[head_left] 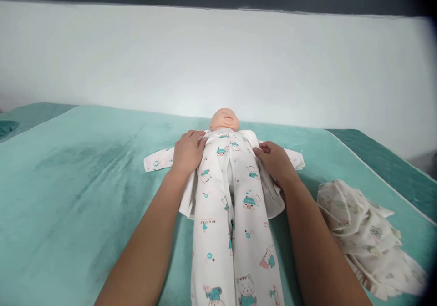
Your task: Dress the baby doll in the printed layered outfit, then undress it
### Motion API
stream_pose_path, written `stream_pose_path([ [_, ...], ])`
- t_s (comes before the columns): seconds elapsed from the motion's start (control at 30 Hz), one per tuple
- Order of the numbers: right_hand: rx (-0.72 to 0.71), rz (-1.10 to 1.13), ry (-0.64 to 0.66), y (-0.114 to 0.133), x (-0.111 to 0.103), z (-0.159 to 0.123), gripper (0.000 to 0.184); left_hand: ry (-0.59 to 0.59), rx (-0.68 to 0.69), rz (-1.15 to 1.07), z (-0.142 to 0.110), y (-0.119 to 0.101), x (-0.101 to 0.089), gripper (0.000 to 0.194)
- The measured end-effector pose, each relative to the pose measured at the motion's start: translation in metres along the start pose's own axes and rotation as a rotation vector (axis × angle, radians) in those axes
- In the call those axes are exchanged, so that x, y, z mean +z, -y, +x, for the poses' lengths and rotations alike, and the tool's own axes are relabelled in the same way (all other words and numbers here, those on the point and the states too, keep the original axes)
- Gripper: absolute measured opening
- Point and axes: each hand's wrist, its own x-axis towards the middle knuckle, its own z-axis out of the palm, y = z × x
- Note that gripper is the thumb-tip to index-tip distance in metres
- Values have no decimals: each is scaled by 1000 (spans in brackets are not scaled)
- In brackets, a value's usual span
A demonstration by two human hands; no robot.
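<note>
A baby doll (224, 119) lies on its back on a teal blanket (85, 183), head away from me. It wears white patterned trousers (235, 233) and lies on an open white patterned top (157, 160) with sleeves spread sideways. My left hand (187, 153) rests on the doll's left flank, fingers curled round the waistband of the trousers. My right hand (273, 160) is on the other side, fingers pinched on the waistband there.
A crumpled pale patterned garment (365, 237) lies on the blanket at the right. A white wall (218, 60) stands behind the bed. The blanket's right edge runs diagonally past the crumpled garment.
</note>
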Motion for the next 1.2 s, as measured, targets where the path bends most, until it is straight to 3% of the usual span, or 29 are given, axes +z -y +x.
stream_pose_path([
  [0.17,142,-96,-168,-15,-12,10,23,76,-97,118,3,3,4,42],
  [0.23,31,-159,-294,-14,-11,7,21,68,-97,162,3,4,4,43],
  [0.3,-174,-131,-360,-7,-4,3,27,62,-97,204,3,4,5,43],
  [0.4,-462,-86,-177,3,12,3,36,52,-118,263,3,4,6,42],
  [0.47,-523,-143,-35,3,21,7,40,54,-148,293,4,5,5,40],
  [0.53,-497,-253,14,0,24,13,43,68,-189,313,4,7,3,38],
  [0.77,-328,-528,-7,-18,11,34,47,102,-273,312,5,22,-7,39],
  [0.93,-114,-381,11,-43,-4,60,40,100,-324,261,6,31,-11,38],
  [1.07,-221,-254,-70,-39,-5,53,39,77,-383,162,6,33,-12,37],
  [1.2,-433,-80,-150,13,8,22,35,73,-381,164,5,34,-11,37],
])
